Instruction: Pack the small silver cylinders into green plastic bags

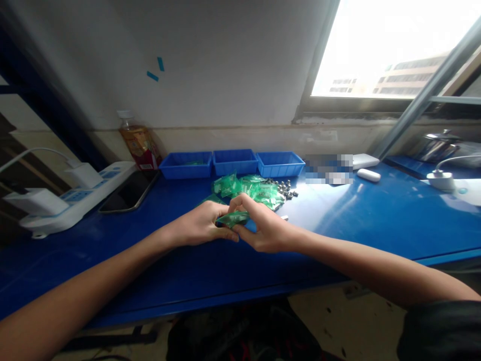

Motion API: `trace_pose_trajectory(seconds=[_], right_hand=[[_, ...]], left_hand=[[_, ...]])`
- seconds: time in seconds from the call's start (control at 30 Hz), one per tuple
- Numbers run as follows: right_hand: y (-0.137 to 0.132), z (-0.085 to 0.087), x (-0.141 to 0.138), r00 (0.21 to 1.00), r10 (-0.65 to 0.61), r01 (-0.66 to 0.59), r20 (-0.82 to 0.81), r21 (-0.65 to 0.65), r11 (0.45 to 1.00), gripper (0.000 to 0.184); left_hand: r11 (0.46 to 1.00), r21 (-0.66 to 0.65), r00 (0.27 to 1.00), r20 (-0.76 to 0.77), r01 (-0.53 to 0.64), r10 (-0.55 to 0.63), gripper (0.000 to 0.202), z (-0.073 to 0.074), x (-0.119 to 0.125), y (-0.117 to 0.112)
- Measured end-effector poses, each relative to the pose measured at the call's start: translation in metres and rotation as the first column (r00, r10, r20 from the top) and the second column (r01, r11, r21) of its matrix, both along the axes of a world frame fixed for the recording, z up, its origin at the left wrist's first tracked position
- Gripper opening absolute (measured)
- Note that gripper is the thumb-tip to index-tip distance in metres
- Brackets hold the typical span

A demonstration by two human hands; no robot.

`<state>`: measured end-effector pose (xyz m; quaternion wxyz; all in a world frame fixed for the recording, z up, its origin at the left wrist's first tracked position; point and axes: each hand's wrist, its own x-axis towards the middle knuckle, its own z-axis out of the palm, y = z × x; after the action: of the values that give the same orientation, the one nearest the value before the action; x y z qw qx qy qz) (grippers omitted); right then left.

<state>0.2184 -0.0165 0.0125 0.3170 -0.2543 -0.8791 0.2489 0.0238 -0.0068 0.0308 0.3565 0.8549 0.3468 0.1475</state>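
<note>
Between my two hands is a small green plastic bag [233, 218], held just above the front half of the blue table. My left hand [201, 224] grips its left end between thumb and fingers. From the other side, my right hand [265, 225] pinches it with thumb and forefinger. What the bag contains is too small to make out. Just beyond my hands lies a pile of similar green bags [251, 188]. Several small metal parts [287, 189] are scattered at the pile's right side.
Three blue bins stand in a row behind the pile: left [186, 170], middle [236, 167], right [281, 168]. To the left are a phone [130, 193], a power strip [84, 195] with plugged-in chargers and a bottle [139, 143]. A white case [369, 175] lies at the right.
</note>
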Motion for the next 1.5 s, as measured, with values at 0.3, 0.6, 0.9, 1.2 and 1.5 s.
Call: trace_pose_trajectory(seconds=[0.3, 0.6, 0.9, 1.2, 1.5], right_hand=[[-0.0015, 0.0003, -0.0002, 1.000, 0.024, -0.024, -0.007, -0.045, 0.999, 0.032], [-0.0021, -0.0034, -0.0008, 0.999, 0.032, -0.035, -0.043, -0.062, 0.997, 0.031], [-0.0030, -0.0034, -0.0014, 0.999, 0.029, -0.030, -0.022, -0.028, 0.999, 0.030], [-0.0031, -0.0052, -0.0023, 0.999, 0.039, -0.040, -0.038, -0.023, 0.999, 0.027], [-0.0037, -0.0063, -0.0037, 0.998, 0.034, -0.036, -0.054, -0.044, 0.998, 0.026]], left_hand=[[1.000, -0.017, 1.000, -0.021, -0.007, 0.006, 0.031, -0.0017, 0.0001, 0.0017], [1.000, -0.007, 1.000, -0.009, 0.016, -0.016, 0.032, -0.0038, 0.0010, 0.0024], [1.000, -0.003, 0.999, -0.029, 0.028, -0.028, 0.032, -0.0024, 0.0012, 0.0018], [1.000, -0.014, 1.000, -0.006, 0.013, -0.013, 0.031, -0.0027, 0.0025, 0.0013], [1.000, -0.019, 1.000, -0.013, 0.020, -0.020, 0.028, -0.0053, 0.0008, 0.0030]])
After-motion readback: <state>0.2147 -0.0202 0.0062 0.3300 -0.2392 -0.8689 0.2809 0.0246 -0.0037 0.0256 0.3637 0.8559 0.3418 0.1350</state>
